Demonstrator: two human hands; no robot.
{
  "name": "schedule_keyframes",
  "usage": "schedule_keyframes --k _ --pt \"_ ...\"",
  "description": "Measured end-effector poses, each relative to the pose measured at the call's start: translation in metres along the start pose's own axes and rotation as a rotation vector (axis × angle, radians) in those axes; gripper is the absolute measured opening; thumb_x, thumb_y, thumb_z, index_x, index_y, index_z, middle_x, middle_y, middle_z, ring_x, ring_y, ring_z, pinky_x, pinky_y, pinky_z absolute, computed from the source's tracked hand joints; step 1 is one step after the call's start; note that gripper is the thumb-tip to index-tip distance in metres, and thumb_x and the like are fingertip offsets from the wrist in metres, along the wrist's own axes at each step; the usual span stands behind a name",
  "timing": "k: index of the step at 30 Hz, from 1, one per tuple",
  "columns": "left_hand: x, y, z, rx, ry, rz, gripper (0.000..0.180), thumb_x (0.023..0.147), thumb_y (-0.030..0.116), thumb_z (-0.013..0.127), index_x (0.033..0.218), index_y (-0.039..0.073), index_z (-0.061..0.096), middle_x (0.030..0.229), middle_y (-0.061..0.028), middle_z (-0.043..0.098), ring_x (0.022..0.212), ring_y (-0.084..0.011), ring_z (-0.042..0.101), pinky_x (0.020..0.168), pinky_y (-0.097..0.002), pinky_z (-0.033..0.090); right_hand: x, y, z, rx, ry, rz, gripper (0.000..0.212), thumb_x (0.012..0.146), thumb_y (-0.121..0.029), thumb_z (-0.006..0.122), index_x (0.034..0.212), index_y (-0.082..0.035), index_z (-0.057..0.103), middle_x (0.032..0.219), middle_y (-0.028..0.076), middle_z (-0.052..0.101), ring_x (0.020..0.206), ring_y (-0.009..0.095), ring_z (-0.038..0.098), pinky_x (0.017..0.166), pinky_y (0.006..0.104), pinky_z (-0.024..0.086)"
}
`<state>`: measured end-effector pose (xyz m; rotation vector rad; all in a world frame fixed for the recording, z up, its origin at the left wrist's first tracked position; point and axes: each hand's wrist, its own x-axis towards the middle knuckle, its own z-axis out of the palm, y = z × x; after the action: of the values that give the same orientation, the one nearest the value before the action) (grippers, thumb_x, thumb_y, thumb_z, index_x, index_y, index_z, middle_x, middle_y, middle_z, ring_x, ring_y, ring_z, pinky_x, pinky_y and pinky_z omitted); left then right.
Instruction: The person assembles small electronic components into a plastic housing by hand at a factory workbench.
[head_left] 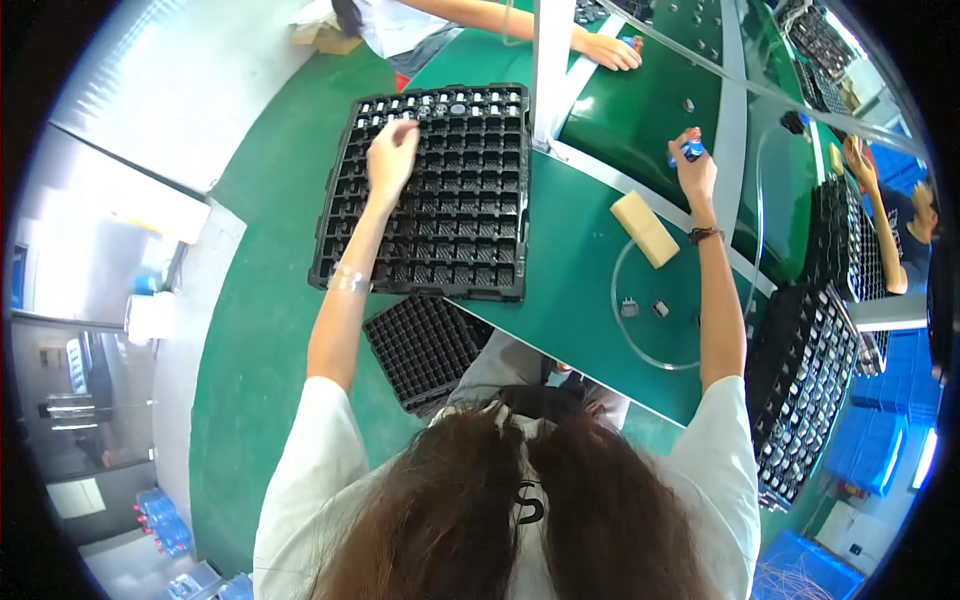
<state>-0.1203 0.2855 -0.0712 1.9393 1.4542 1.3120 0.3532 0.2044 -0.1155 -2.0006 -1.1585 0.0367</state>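
Holding blue object point(690, 150): right hand point(696, 166), closed around it, at edge of green belt point(640, 112).
Left hand point(391, 160): over black tray point(465, 205), near far rows of shiny parts point(442, 102); cannot tell its grip.
Yellow block point(645, 230): on green table point(565, 250).

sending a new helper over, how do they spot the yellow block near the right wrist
Start at the green table, with the big black tray at its left. To the tray's right, just left of the person's right wrist, lies the yellow block. Its plain brick shape sets it apart from the small grey parts nearby.
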Motion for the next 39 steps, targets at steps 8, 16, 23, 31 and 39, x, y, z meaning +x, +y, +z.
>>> schedule_keyframes --k 8,16,23,31,39 --pt "0.049 0.036 0.137 0.349 -0.2 0.246 0.022 0.072 0.025 0.065 0.076 0.003 0.066 0.075 -0.015 0.062 0.077 -0.0309 0.057 0.073 -0.0395 0.045 0.047 0.029 0.032 -0.055 0.164 -0.036 0.041 0.071 -0.044 0.064 0.083 -0.004 0.06 0.074 0.018 0.062 0.073 0.037 0.06 0.066 0.0433 0.045" --pt "0.062 0.024 0.146 0.22 -0.122 0.011 0.02 0.073 0.021 0.064 0.074 0.001 0.064 0.075 -0.0171 0.063 0.075 -0.0315 0.061 0.072 -0.0387 0.047 0.052 0.024 0.038 -0.027 0.189 -0.049 0.039 0.072 -0.04 0.065 0.084 -0.003 0.059 0.07 0.019 0.061 0.07 0.038 0.059 0.067 0.0435 0.045" --pt "0.016 0.061 0.1 -0.99 -0.282 -0.495 0.024 0.085 0.008 0.052 0.102 -0.008 0.046 0.095 -0.0183 0.057 0.084 -0.0283 0.062 0.076 -0.0327 0.054 0.028 0.008 0.017 0.373 0.263 0.04 0.043 0.07 -0.039 0.07 0.084 0.001 0.062 0.072 0.009 0.062 0.066 0.019 0.058 0.064 0.0314 0.045" --pt "-0.129 0.125 0.052 -1.439 -0.467 -0.743 0.029 0.09 0.013 0.047 0.11 -0.007 0.049 0.097 -0.0123 0.058 0.091 -0.0208 0.058 0.09 -0.0312 0.047 -0.127 -0.096 -0.077 1.448 -0.177 0.407 0.032 0.086 -0.035 0.054 0.1 -0.006 0.055 0.089 0.004 0.059 0.071 0.006 0.052 0.052 0.0169 0.039" --pt "-0.21 0.17 0.029 -1.34 -0.569 -0.776 0.03 0.087 0.007 0.05 0.114 -0.004 0.048 0.107 -0.0138 0.057 0.098 -0.02 0.056 0.087 -0.0269 0.047 -0.257 -0.125 -0.104 1.434 -0.302 0.487 0.039 0.092 -0.037 0.037 0.115 -0.007 0.045 0.101 0.009 0.058 0.071 0.007 0.053 0.052 0.0191 0.041"
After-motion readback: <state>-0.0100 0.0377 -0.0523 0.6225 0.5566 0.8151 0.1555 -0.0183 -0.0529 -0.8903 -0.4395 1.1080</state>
